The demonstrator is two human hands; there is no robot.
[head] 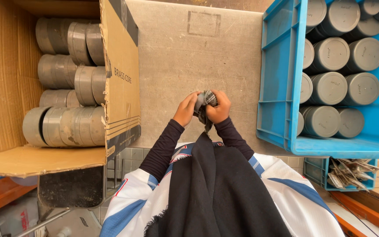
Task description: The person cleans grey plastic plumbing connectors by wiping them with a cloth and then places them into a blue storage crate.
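Two containers flank a grey worktop [189,66]: a cardboard box [5,79] on the worktop's left side, lying open and loaded with grey pipe couplings [66,79] stacked in rows on their sides, and a blue plastic crate [281,87] on the worktop's right side, filled with grey round end caps [330,87] standing face up. Below the crate sits a smaller blue bin [319,171] holding folded packets [352,171]. At the worktop's near edge, midway between box and crate, the left hand [186,109] and right hand [219,107] meet, both closed around one small grey fitting [199,104] wrapped in a dark patterned cloth [209,100], fingers curled tight.
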